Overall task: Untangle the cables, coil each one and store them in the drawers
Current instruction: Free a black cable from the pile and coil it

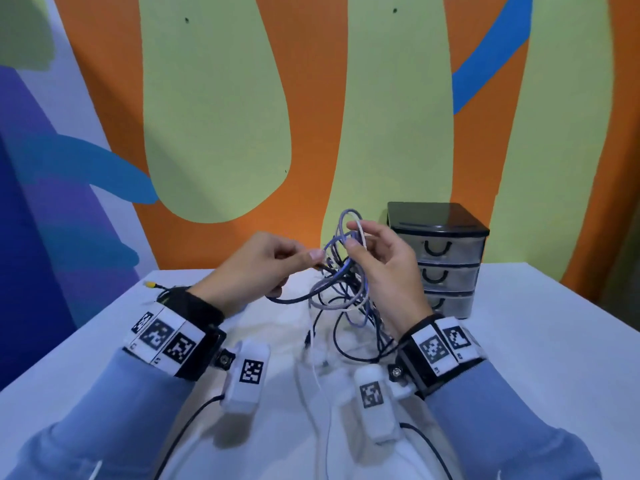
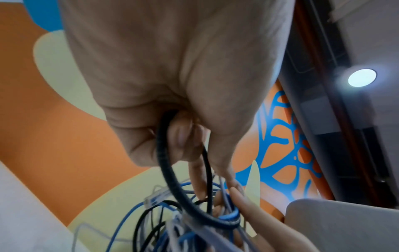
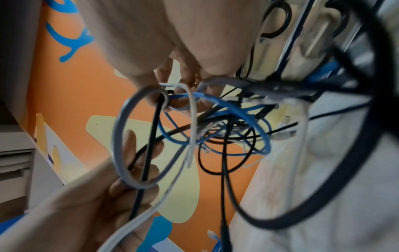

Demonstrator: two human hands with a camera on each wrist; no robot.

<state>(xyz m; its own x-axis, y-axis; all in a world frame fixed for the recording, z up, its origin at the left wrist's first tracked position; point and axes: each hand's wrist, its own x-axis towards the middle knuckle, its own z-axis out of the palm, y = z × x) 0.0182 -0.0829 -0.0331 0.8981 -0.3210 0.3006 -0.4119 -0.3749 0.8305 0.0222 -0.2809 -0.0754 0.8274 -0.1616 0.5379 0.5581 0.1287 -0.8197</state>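
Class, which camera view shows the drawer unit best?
The head view: the drawer unit stands whole on the table, three drawers shut. The right wrist view shows only blurred handles behind cables; the left wrist view shows none.

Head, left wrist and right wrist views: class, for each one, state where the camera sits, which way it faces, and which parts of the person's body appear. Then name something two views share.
Head: worn on the head, looking forward and down at the white table, drawer unit and cable tangle; shows left hand, right hand, sleeves and wristbands.
Left wrist: looks along the left hand, which grips a black cable.
Right wrist: looks along the right hand into the tangle.
Shared: both wrist views show the blue cable.
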